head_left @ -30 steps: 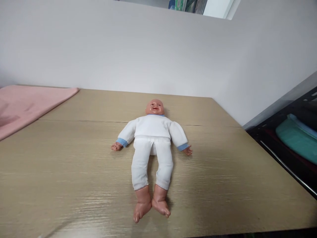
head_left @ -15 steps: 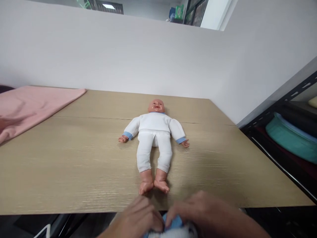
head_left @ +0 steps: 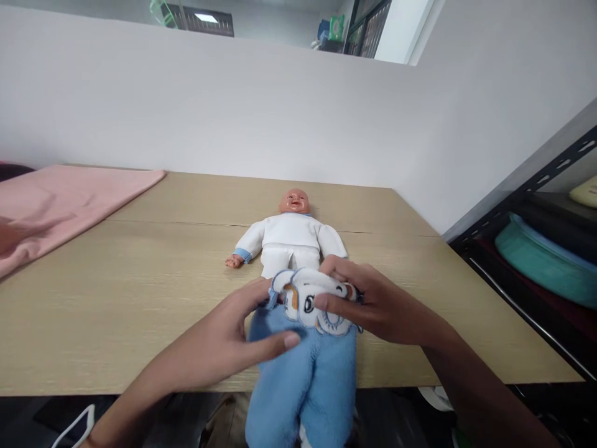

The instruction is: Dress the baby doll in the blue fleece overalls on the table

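A pair of blue fleece baby trousers [head_left: 303, 386] hangs over the near table edge, its waist raised in front of the doll. A white animal face with orange and dark details is on the waist. My left hand [head_left: 249, 330] holds the left side of the waist, thumb across the front and fingertips hidden by the cloth. On the other side, my right hand [head_left: 364, 298] grips the waistband between thumb and fingers. Behind them a baby doll [head_left: 291, 230] in a white top and trousers with blue cuffs lies on its back; its legs and one hand are hidden.
The doll lies on a wooden table [head_left: 153, 298] against a white wall [head_left: 224, 112]. A pink cloth [head_left: 79, 199] covers the far left corner. At right stands a dark metal shelf [head_left: 494, 274] with a teal folded item [head_left: 541, 261] on it.
Both hands have risen from below the table edge, bringing the blue trousers up and spread out in front of the doll's legs. The doll stays in place.
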A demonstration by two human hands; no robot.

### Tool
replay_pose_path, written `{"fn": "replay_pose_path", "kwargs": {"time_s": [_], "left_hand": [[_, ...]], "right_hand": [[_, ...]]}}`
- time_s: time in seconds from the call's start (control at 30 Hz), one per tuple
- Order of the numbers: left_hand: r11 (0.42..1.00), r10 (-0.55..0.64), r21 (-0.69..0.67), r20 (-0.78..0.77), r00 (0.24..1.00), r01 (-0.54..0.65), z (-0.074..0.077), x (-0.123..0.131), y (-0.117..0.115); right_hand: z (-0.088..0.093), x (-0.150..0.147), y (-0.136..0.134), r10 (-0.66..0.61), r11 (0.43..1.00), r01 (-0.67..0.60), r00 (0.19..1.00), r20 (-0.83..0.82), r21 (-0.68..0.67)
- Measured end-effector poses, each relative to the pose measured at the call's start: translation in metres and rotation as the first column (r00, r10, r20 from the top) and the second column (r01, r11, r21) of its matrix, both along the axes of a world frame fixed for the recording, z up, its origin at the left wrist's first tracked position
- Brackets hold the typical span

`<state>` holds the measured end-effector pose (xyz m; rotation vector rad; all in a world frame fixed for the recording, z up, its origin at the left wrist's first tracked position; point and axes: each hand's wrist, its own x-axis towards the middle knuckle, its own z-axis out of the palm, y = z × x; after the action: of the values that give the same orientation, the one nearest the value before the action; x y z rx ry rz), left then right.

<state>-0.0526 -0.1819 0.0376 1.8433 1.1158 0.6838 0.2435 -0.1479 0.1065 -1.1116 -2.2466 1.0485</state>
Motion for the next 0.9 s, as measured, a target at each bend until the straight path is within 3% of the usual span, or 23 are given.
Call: {"fn": "replay_pose_path", "kwargs": {"time_s": [0.1,0.23,0.3,0.37,0.43,0.57,0.77,0.9], "left_hand": [[0.995,-0.086,-0.046,0.072,0.994,0.09,0.01,0.011,0.02],[0.997,-0.079,-0.009,0.183,0.98,0.082,0.018,0.018,0.038],[0.993,-0.105,-0.031,0.158,0.982,0.111,0.019,0.017,0.043],[0.977,-0.181,-0.091,0.125,0.975,0.193,0.018,0.013,0.046],[0.946,-0.263,-0.165,0.11,0.959,0.278,0.016,0.006,0.05],[0.857,-0.382,-0.292,0.193,0.904,0.425,0.008,-0.006,0.059],[0.864,-0.371,-0.222,0.329,0.869,0.453,0.0,-0.007,0.063],[0.804,-0.403,-0.29,0.374,0.835,0.518,-0.013,-0.002,0.057]], "right_hand": [[-0.004,-0.002,0.015,-0.005,0.995,0.002,1.0,-0.024,-0.101],[-0.017,0.002,0.031,0.206,0.939,-0.205,0.978,-0.026,-0.275],[-0.024,0.005,0.034,0.258,0.905,-0.229,0.966,0.035,-0.359],[-0.03,0.007,0.034,0.257,0.886,-0.221,0.966,0.037,-0.407],[-0.035,0.009,0.033,0.201,0.87,-0.215,0.976,-0.08,-0.443],[-0.046,0.008,0.032,0.036,0.85,-0.172,0.962,-0.269,-0.499],[-0.05,-0.001,0.034,0.327,0.806,-0.427,0.899,-0.291,-0.411],[-0.056,0.002,0.034,0.346,0.769,-0.455,0.887,-0.305,-0.449]]}}
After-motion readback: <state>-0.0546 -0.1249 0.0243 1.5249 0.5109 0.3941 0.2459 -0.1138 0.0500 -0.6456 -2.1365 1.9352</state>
